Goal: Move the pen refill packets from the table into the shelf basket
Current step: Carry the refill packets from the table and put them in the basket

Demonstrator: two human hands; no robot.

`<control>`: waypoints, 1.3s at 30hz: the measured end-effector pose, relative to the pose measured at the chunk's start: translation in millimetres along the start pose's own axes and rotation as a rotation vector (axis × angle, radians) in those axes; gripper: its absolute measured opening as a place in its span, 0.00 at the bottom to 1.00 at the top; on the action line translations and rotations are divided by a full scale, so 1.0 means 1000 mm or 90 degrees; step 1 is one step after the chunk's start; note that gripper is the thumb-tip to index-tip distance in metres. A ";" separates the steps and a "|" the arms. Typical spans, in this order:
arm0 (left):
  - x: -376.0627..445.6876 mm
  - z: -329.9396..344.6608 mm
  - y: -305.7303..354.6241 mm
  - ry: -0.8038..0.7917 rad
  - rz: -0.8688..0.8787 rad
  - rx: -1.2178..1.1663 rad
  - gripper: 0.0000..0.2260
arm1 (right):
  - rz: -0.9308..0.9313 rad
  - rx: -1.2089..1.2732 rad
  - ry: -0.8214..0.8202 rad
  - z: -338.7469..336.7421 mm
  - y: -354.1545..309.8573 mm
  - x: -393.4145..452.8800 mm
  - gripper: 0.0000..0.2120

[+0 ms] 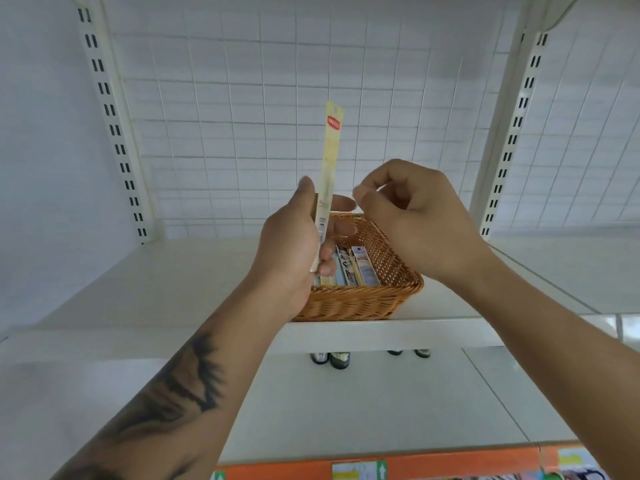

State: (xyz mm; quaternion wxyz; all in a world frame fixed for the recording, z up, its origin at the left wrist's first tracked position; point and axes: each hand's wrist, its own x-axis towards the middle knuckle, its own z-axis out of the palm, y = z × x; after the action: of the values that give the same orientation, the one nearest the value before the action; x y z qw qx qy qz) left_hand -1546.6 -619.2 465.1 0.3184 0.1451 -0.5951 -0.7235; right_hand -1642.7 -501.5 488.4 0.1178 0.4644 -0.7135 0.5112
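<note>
We are gripping a pale yellow pen refill packet (330, 168) in our left hand (294, 247), fingers curled round its lower end, so that it is standing nearly upright, just above and in front of the wicker basket (360, 303). Our right hand (415, 216) is hovering beside the packet, just above the basket's right half, with fingers loosely curled and holding nothing; its thumb and forefinger are lying close together, clear of the packet. Inside the basket, several more packets (356, 268) are lying flat, side by side. The basket itself is sitting at the front edge of the white shelf (173, 271).
</note>
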 end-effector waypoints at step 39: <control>-0.033 -0.072 -0.082 0.012 0.390 0.828 0.21 | 0.211 -0.373 -0.188 0.028 0.039 0.026 0.10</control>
State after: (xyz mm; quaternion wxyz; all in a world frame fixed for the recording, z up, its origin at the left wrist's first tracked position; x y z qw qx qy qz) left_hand -1503.2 -646.5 363.7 0.3613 0.1383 -0.9168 -0.0993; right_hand -1678.4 -537.0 468.4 0.0571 0.3580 -0.9044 0.2248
